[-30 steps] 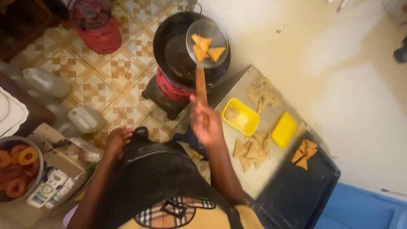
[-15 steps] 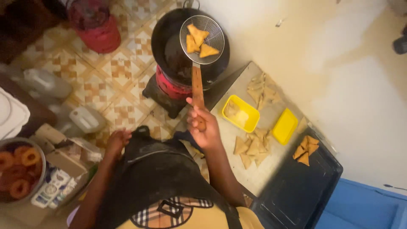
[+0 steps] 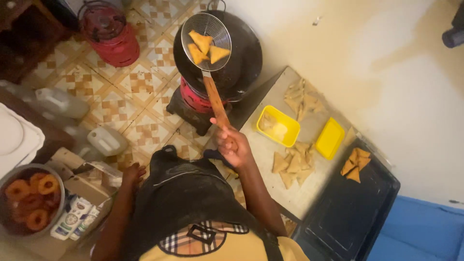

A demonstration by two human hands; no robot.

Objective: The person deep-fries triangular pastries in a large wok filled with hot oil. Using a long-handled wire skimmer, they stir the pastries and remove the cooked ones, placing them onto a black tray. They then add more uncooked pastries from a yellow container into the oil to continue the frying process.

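While we are looking down from above, we are gripping the wooden handle of a wire skimmer (image 3: 207, 36) with our right hand (image 3: 233, 143), fingers curled tight around the lower end of the handle. The round mesh basket is hanging over the left part of a black frying pot (image 3: 246, 53), and three golden triangular pastries (image 3: 205, 47) are lying in it. The pot is sitting on a red stove (image 3: 193, 99) on the tiled floor. Our left hand (image 3: 133, 173) is resting low beside a dark apron (image 3: 186, 193), holding nothing, with the fingers loosely bent; we cannot tell whether they are touching the cardboard box just under them. To the right of the stove, pale uncooked triangles (image 3: 291, 164) are lying on a grey board (image 3: 314, 193) near a yellow tub (image 3: 278, 126) and its yellow lid (image 3: 330, 138). A few fried triangles (image 3: 355, 164) are sitting on a black tray (image 3: 348, 217). At the far left, a metal bowl (image 3: 9, 176) is holding brown rings (image 3: 29, 198).
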